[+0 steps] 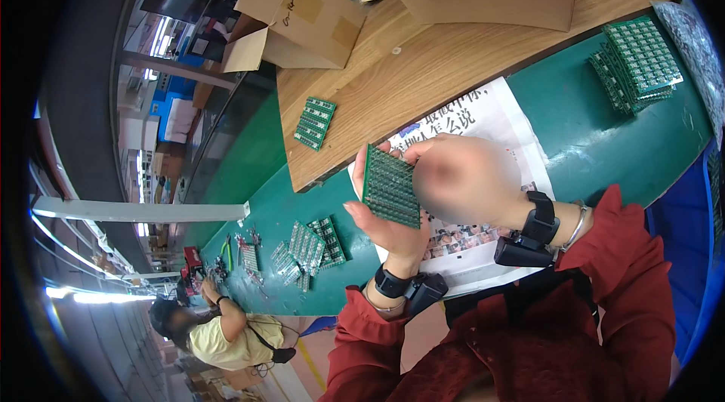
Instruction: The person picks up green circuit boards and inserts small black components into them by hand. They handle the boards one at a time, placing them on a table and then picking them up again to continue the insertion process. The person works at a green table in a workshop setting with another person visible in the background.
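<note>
A green circuit board panel (391, 187), tilted up and covered in rows of small parts, is held above a newspaper (521, 126). My left hand (396, 240) grips it from below, thumb at its left side. At the panel's upper right edge, my right hand (468, 175) has its fingers curled against it; a blur covers much of that hand. Black straps with small devices circle both wrists. Another green panel (315, 123) lies on the wooden board (362, 77), to the left of my hands.
Stacked green panels (642, 58) stand at the far right, beside bubble wrap (691, 47). More panels (307, 247) lie left on the green table (589, 153). Open cardboard boxes (313, 21) sit at the back. A co-worker in yellow (226, 338) works at the table's left end.
</note>
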### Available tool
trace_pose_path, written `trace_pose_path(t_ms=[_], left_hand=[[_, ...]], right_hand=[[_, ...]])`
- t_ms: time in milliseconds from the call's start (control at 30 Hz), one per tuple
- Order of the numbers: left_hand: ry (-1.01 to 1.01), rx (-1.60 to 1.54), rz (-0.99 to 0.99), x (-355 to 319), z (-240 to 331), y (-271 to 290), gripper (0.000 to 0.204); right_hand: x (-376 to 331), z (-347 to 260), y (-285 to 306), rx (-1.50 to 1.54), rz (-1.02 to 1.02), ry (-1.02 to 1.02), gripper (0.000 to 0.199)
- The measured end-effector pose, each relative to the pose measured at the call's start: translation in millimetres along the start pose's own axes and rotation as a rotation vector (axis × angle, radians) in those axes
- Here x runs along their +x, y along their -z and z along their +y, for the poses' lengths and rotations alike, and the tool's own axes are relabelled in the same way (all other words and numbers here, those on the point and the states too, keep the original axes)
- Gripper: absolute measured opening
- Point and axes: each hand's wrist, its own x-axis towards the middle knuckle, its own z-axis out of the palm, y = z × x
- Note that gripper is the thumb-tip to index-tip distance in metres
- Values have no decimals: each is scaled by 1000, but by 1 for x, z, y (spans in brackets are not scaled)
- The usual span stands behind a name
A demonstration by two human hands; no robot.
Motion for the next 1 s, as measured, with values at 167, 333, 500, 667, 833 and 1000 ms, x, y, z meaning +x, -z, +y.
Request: trace_pose_path(t_ms=[167, 333, 500, 667, 833, 1000], left_hand=[[34, 15, -87, -6, 0, -1, 95], [47, -5, -84, -5, 1, -2, 96], [39, -6, -95, -5, 0, -2, 97], [41, -24, -122, -5, 2, -3, 97], [27, -13, -65, -1, 1, 1, 98], [41, 8, -154, -4, 1, -4, 99]], right_hand=[[1, 0, -5, 63, 24, -50, 34], [2, -5, 1, -89, 1, 86, 38], [1, -4, -2, -28, 8, 14, 36], [3, -6, 0, -9, 2, 19, 38], [4, -5, 1, 4, 21, 60, 40], [5, -11, -1, 85, 50, -12, 38]])
